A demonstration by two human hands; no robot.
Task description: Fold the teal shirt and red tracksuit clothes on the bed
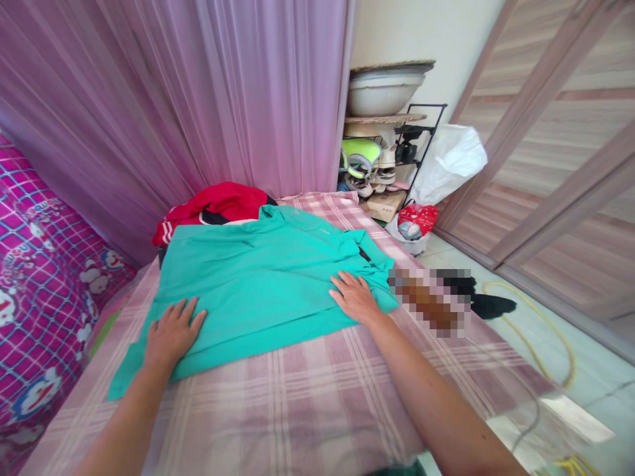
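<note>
A teal shirt (262, 264) lies spread out on a pink checked cloth (307, 403), its collar end toward the right. My left hand (173, 330) rests flat on the shirt's lower left part, fingers spread. On the right, near the collar, my right hand (354, 297) presses down on the fabric with its fingers apart. Neither hand grips anything. Behind the shirt sits a crumpled red garment (223, 201) with dark and white trim, partly covered by it.
A blurred-out object (429, 301) lies right of the shirt, with a grey cable (533, 403) nearby. Purple curtains (248, 99) hang behind. A shoe rack (421, 145), white bag (454, 158) and yellow hose (570, 357) stand or lie on the right. Patterned pink bedding (44, 277) is left.
</note>
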